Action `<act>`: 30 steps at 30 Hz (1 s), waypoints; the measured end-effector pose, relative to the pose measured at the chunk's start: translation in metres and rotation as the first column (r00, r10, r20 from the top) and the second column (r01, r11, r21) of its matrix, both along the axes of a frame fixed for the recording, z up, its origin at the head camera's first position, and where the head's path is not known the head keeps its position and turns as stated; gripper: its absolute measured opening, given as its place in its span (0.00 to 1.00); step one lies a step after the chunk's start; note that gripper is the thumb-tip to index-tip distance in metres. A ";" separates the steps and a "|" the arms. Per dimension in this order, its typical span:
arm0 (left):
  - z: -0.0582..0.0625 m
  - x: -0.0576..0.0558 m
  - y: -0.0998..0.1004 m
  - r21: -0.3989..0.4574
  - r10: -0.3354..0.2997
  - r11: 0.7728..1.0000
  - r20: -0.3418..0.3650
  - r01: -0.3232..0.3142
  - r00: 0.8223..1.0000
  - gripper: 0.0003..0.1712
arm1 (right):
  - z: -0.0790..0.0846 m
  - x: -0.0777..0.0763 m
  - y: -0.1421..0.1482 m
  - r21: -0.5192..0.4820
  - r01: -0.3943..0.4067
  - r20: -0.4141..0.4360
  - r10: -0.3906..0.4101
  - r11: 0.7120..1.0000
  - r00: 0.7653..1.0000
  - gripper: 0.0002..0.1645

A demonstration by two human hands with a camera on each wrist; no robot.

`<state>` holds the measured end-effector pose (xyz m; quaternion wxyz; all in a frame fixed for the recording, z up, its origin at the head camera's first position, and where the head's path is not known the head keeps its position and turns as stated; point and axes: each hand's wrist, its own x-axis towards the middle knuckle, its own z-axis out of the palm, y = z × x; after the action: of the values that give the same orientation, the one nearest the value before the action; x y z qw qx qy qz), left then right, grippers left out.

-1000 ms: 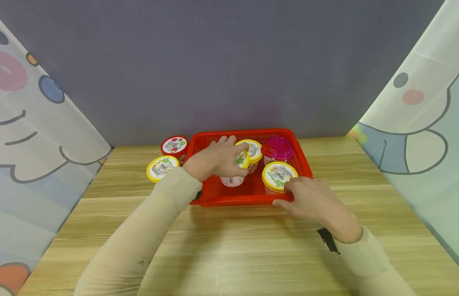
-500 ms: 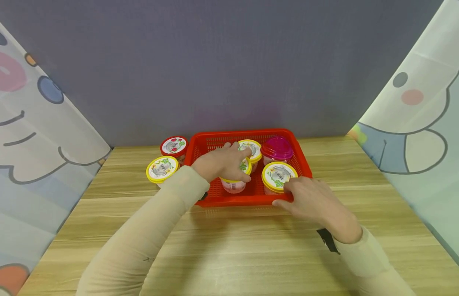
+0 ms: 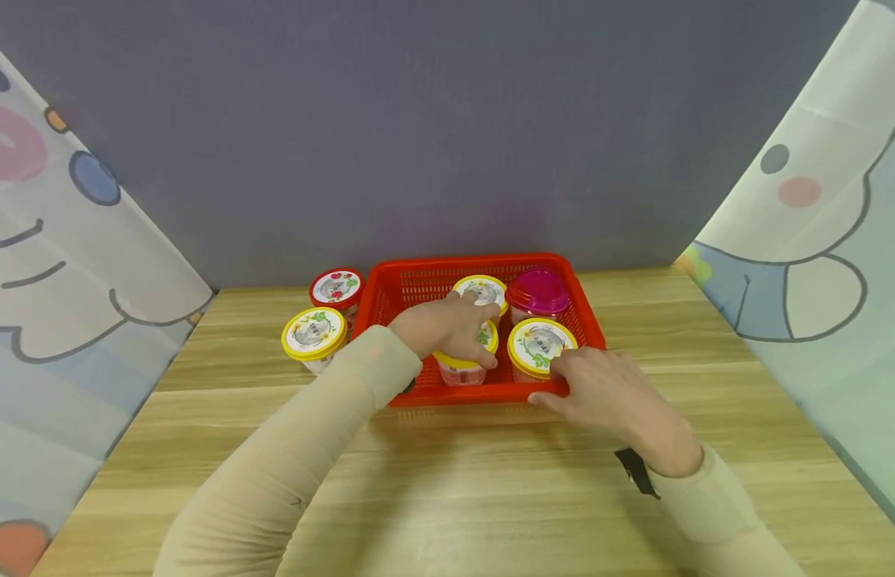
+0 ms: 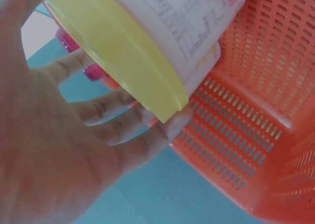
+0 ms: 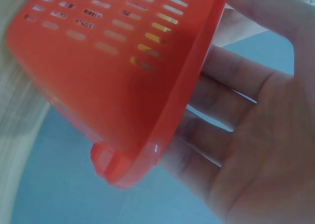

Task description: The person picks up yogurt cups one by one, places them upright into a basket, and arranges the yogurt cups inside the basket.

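My left hand (image 3: 447,327) reaches into the red plastic basket (image 3: 447,396) and grips a tub with a yellow lid (image 3: 463,375) from above. In the left wrist view, its fingers spread around the edge of the yellow lid (image 4: 118,51). My right hand (image 3: 613,393) holds the basket's front right rim, fingers over it and thumb outside. In the right wrist view, the rim (image 5: 189,81) lies between thumb and fingers. Just inside the rim, by those fingers, stands another yellow-lidded tub (image 3: 542,346).
At the basket's back are a yellow-lidded tub (image 3: 481,290) and one with a magenta lid (image 3: 539,290). Left of the basket, a red-lidded tub (image 3: 336,287) and a yellow-lidded tub (image 3: 314,333) stand on the wooden table (image 3: 447,497). A grey wall (image 3: 447,144) rises behind.
My left hand has moved the yellow-lidded tub forward and slightly right, towards the basket's front wall. The right hand stays on the rim.
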<state>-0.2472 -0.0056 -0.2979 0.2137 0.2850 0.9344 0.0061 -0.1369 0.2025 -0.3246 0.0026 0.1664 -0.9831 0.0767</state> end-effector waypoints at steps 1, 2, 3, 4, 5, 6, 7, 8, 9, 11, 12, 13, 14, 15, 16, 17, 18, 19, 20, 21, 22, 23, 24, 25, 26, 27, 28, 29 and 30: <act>-0.001 0.000 0.000 -0.004 -0.003 1.000 0.001 0.003 1.000 0.48 | 0.000 0.000 -0.001 -0.001 -0.001 0.001 0.001 1.000 1.000 0.22; -0.002 0.001 0.001 -0.009 -0.006 1.000 0.002 0.006 1.000 0.47 | -0.001 0.000 -0.001 0.000 -0.003 0.003 0.003 1.000 1.000 0.22; -0.003 0.001 0.001 -0.012 -0.006 1.000 0.003 0.006 1.000 0.48 | -0.001 0.000 -0.001 -0.001 -0.004 -0.003 0.004 1.000 1.000 0.22; -0.004 0.002 0.002 -0.011 -0.006 1.000 0.002 0.006 1.000 0.48 | -0.001 0.000 -0.001 0.000 -0.006 -0.007 0.006 1.000 1.000 0.22; -0.005 0.002 0.002 -0.010 -0.011 1.000 0.000 0.011 1.000 0.48 | -0.001 0.000 -0.001 0.000 -0.007 -0.011 0.007 1.000 1.000 0.22; -0.006 0.002 0.003 -0.010 -0.017 1.000 -0.003 0.017 1.000 0.47 | -0.001 0.000 -0.002 0.001 -0.008 -0.015 0.008 1.000 1.000 0.22; -0.007 0.003 0.004 -0.010 -0.020 1.000 -0.002 0.020 1.000 0.48 | -0.001 -0.001 -0.001 0.001 -0.008 -0.019 0.008 1.000 1.000 0.21; -0.007 0.003 0.005 -0.010 -0.021 1.000 0.001 0.021 1.000 0.48 | -0.001 -0.001 -0.001 0.001 -0.008 -0.019 0.008 1.000 1.000 0.21; -0.008 0.003 0.006 -0.010 -0.022 1.000 0.003 0.022 1.000 0.48 | -0.001 -0.001 -0.001 0.000 -0.008 -0.021 0.008 1.000 1.000 0.21; -0.008 0.004 0.008 -0.017 -0.018 1.000 0.007 0.018 1.000 0.48 | -0.001 -0.001 0.000 -0.001 -0.008 -0.020 0.008 1.000 1.000 0.22; -0.009 0.004 0.009 -0.024 -0.017 1.000 0.009 0.018 1.000 0.49 | -0.001 -0.001 0.000 0.000 -0.010 -0.021 0.010 1.000 1.000 0.22; -0.009 0.004 0.010 -0.028 -0.018 0.999 0.011 0.018 1.000 0.49 | -0.001 -0.001 0.000 0.001 -0.011 -0.022 0.011 1.000 1.000 0.22; -0.009 0.005 0.011 -0.031 -0.021 0.999 0.013 0.022 1.000 0.49 | -0.001 -0.001 0.000 0.002 -0.011 -0.020 0.011 1.000 1.000 0.22; -0.009 0.005 0.011 -0.034 -0.029 0.999 0.012 0.029 1.000 0.49 | -0.001 -0.001 0.000 0.004 -0.012 -0.021 0.012 1.000 1.000 0.22; -0.009 0.005 0.012 -0.035 -0.033 0.999 0.010 0.033 0.999 0.49 | -0.001 -0.001 0.000 0.005 -0.013 -0.022 0.013 1.000 1.000 0.22; -0.009 0.005 0.013 -0.036 -0.037 0.999 0.010 0.037 0.999 0.50 | 0.000 -0.001 0.000 0.007 -0.013 -0.021 0.013 1.000 1.000 0.21; -0.009 0.006 0.014 -0.036 -0.044 0.998 0.009 0.044 0.999 0.50 | 0.000 0.000 0.000 0.007 -0.013 -0.019 0.013 1.000 1.000 0.21; -0.009 0.006 0.014 -0.037 -0.047 0.998 0.010 0.047 0.999 0.51 | 0.000 0.000 0.000 0.008 -0.012 -0.016 0.013 1.000 1.000 0.21; -0.009 0.006 0.015 -0.040 -0.045 0.998 0.011 0.046 0.999 0.51 | 0.000 0.000 0.000 0.008 -0.012 -0.012 0.012 1.000 1.000 0.21; -0.008 0.006 0.016 -0.042 -0.044 0.998 0.010 0.044 0.999 0.52 | 0.000 0.000 0.000 0.008 -0.011 -0.009 0.011 1.000 1.000 0.21; -0.008 0.007 0.016 -0.045 -0.041 0.998 0.011 0.041 0.999 0.52 | 0.000 0.000 0.000 0.007 -0.010 -0.005 0.010 1.000 1.000 0.21; -0.008 0.007 0.017 -0.049 -0.039 0.998 0.012 0.040 0.999 0.52 | 0.000 0.000 0.000 0.007 -0.008 -0.003 0.008 1.000 1.000 0.21; -0.008 0.007 0.017 -0.056 -0.039 0.998 0.012 0.040 0.999 0.52 | 0.000 0.000 0.000 0.007 -0.006 -0.001 0.006 1.000 1.000 0.21; -0.008 0.007 0.018 -0.063 -0.038 0.997 0.013 0.039 0.999 0.52 | 0.000 0.000 0.000 0.007 -0.006 0.001 0.006 1.000 1.000 0.21; -0.007 0.008 0.018 -0.069 -0.036 0.997 0.013 0.037 0.999 0.52 | 0.000 0.000 0.000 0.005 -0.004 0.003 0.004 1.000 1.000 0.21; -0.007 0.008 0.018 -0.074 -0.033 0.997 0.012 0.034 0.999 0.53 | 0.000 0.000 0.000 0.003 -0.004 0.003 0.004 1.000 1.000 0.21; -0.007 0.008 0.018 -0.081 -0.031 0.996 0.012 0.032 0.999 0.53 | 0.000 0.000 0.000 0.002 -0.003 0.002 0.003 1.000 1.000 0.21; -0.007 0.008 0.018 -0.084 -0.028 0.996 0.012 0.028 1.000 0.53 | 0.000 0.000 0.000 0.001 -0.003 0.001 0.003 1.000 1.000 0.21; -0.007 0.008 0.018 -0.088 -0.025 0.996 0.011 0.025 1.000 0.53 | 0.000 0.000 0.000 0.000 -0.004 0.000 0.004 1.000 1.000 0.21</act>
<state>-0.2387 0.0124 -0.3046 0.2309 0.2870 0.9290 -0.0362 -0.1373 0.2026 -0.3248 0.0023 0.1682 -0.9827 0.0769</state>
